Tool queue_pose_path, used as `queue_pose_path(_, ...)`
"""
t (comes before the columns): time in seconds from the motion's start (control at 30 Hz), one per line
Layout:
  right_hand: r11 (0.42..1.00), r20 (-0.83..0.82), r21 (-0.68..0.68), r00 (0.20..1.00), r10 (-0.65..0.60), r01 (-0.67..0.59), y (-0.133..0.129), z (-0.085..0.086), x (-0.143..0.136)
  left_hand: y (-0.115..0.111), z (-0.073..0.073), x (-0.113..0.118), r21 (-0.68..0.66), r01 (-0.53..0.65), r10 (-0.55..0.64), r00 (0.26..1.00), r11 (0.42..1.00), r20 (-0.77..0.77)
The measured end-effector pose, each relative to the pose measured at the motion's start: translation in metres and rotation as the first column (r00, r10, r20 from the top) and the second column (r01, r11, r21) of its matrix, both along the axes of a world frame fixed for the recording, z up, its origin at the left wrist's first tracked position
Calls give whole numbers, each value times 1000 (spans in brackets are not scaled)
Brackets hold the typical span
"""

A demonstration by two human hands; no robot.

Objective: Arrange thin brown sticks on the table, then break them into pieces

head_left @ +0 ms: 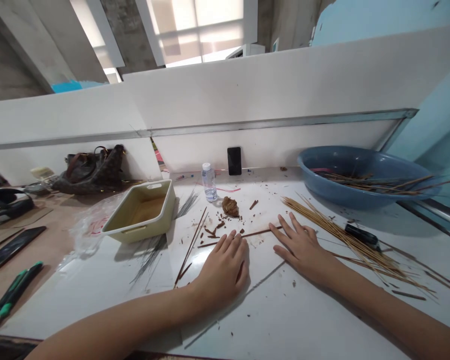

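While the R hand lies palm down w/ fingers spread wide, the L hand rests palm down too, its fingers close together & nearly straight. Fingers of both meet a thin brown stick that runs crosswise betw. the hands on the white tabletop; can't tell how firmly either presses. Just past the fingertips: broken brown bits, a brown lump &, to its L, an upright clear bottle w/ white cap. R of the R hand, a bundle of tan sticks lies near a black handle; behind, a blue basin holds more sticks. L of the L hand: thin grey wires by a pale-green tray. Farther back, a black phone stands near the white partition; far L, a dark handbag.
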State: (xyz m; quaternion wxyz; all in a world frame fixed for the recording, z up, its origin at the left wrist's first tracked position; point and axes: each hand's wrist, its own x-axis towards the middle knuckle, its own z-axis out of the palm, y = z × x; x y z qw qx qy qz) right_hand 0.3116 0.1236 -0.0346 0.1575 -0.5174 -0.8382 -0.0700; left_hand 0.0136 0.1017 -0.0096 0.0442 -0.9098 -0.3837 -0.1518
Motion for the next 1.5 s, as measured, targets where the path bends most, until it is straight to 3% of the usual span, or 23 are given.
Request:
queue_pose_path(0.27, 988, -86, 109, 989, 117, -108, -8, 18, 1, 2, -5, -1, 28, -4, 4, 1000, 1000, 15)
queue_pose_path(0.43, 974, -34, 159, 986, 166, -159, -8, 17, -3, 0, -1, 0, 21, -1, 2, 1000, 1000, -12)
queue_pose_path(0.7, 935, 83, 97, 939, 334, -341, -10, 14, -7, 0, 1, 1, 58, 17, -16, 1000, 998, -13)
queue_pose_path(0.83, 916, 65, 71, 919, 390, -394, -14, 10, -11, -1, 2, 1, 132, 58, -58, 998, 990, -5)
queue_pose_path(1.0, 923, -50, 83, 923, 381, -377, -17, 11, -14, -3, 3, 2, 189, 87, -88, 996, 978, -4)
queue_pose_path(1.23, 940, -15, 35, 940, 340, -340, -17, 12, -15, -2, 2, 3, 133, 50, -52, 999, 990, 12)
queue_pose_path(1.4, 938, -108, 66, 932, 346, -340, -18, 18, -14, -2, 4, 2, 112, 123, -125, 992, 986, 7)
queue_pose_path(1.5, 959, -115, 81, 953, 281, -273, -14, 17, -11, -2, 4, 1, 135, 185, -185, 983, 973, -11)
